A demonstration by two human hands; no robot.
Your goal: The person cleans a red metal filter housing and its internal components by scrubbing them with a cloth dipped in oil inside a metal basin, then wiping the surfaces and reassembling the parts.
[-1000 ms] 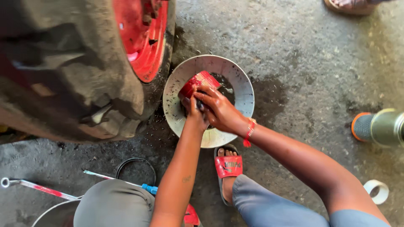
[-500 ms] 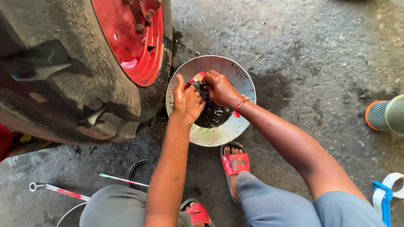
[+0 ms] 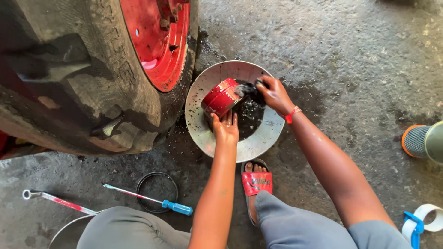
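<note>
Far out to the left of the left hand [image 3: 225, 127] lies a spanner [image 3: 55, 200] with red marks on its shank, flat on the stained concrete floor [image 3: 350, 60]. Nearer that hand, low and to its left, a screwdriver with a blue handle [image 3: 152, 199] rests across a black rubber ring [image 3: 157, 192]. Above and left of the hand rises a big worn tyre [image 3: 83, 87] on a red wheel rim [image 3: 154, 41].

The left hand, fingers spread and pressed flat, steadies the lower side of a red metal cap [image 3: 222, 97], which lies tilted inside a shallow metal basin [image 3: 203, 129]. Dark oily liquid [image 3: 251, 115] pools just right of this hand.

The right hand [image 3: 275, 94] (a red band on its wrist) is closed round a small dark brush [image 3: 249, 88], whose bristles touch the cap's open end. Below it, a foot in a red sandal [image 3: 256, 182] stands just outside the basin's edge. Well off to its right lies a cylindrical filter with an orange rim [image 3: 422, 140]; lower down, a white roll of tape [image 3: 431, 216] beside a blue clip.
</note>
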